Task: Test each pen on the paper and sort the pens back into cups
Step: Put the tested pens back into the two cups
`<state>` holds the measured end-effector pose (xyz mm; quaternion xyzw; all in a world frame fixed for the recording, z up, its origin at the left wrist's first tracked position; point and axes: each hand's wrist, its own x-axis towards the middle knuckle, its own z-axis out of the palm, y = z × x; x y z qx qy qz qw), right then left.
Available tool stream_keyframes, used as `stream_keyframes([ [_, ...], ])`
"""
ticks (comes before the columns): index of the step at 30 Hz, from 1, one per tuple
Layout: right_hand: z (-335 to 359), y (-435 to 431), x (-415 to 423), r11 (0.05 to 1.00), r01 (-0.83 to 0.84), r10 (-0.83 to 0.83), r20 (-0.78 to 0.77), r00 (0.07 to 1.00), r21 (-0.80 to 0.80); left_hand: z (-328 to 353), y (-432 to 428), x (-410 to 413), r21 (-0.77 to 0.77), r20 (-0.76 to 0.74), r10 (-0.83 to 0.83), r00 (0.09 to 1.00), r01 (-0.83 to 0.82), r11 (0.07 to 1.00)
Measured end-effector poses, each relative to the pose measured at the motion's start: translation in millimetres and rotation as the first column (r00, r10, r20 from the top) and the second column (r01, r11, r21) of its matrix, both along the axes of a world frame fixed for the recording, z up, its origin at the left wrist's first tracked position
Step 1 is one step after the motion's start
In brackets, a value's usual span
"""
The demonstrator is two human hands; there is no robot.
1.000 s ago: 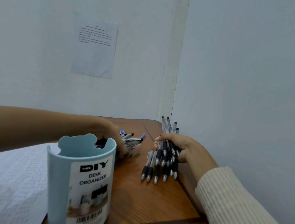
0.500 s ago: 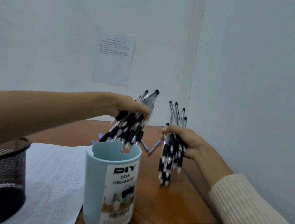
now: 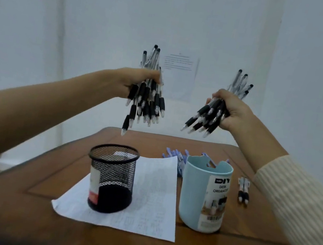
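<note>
Two fistfuls of pens hang in the air above a wooden table (image 3: 39,219). At centre frame the left hand (image 3: 135,81) clenches a bundle of black-grip pens (image 3: 146,103), tips pointing down, with one pen hanging lower than the rest. Right of it the right hand (image 3: 230,111) wraps its fingers round a second bundle (image 3: 206,118), tips slanting down and to the left. A cream ribbed sleeve (image 3: 299,214) runs from that wrist off the lower right corner.

Both bundles are well above the cups. Below them, at lower centre, lies a sheet of paper (image 3: 151,200) covered in faint writing. A black mesh cup (image 3: 111,177) stands upright on its left part. A light blue cup (image 3: 202,196) marked "DIY Desk Organizer" stands upright at the paper's right edge, though whether it rests on the sheet cannot be told.

Blue pens (image 3: 174,155) lie in a loose heap behind the paper's far corner and the blue cup. A pair of black-grip pens (image 3: 243,191) lies side by side on the table, right of that cup. A printed notice (image 3: 179,66) hangs on the white wall between the hands, at upper centre.
</note>
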<state>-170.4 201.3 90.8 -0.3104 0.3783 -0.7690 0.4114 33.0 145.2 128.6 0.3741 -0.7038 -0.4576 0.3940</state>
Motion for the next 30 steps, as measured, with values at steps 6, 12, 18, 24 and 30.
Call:
stream_keyframes([
  [6,-1,-14,76,1.0,-0.016,0.014,-0.049,0.999,-0.026,-19,1,51,-0.021,-0.116,0.102,0.988,-0.105,0.994],
  [12,-17,-20,123,0.994,0.095,-0.106,-0.202,0.974,-0.062,-48,9,71,-0.12,-0.291,0.173,0.941,-0.215,0.969],
  [18,-30,-24,147,0.983,0.162,-0.185,-0.385,0.904,-0.091,-68,11,70,-0.256,-0.303,0.151,0.941,-0.233,0.938],
  [24,-43,-23,165,0.977,0.157,-0.21,-0.541,0.814,-0.144,-92,10,75,-0.231,-0.354,0.144,0.924,-0.236,0.944],
  [30,-44,-22,173,0.982,0.097,-0.18,-0.626,0.758,-0.165,-107,9,79,-0.142,-0.414,0.111,0.904,-0.184,0.973],
])
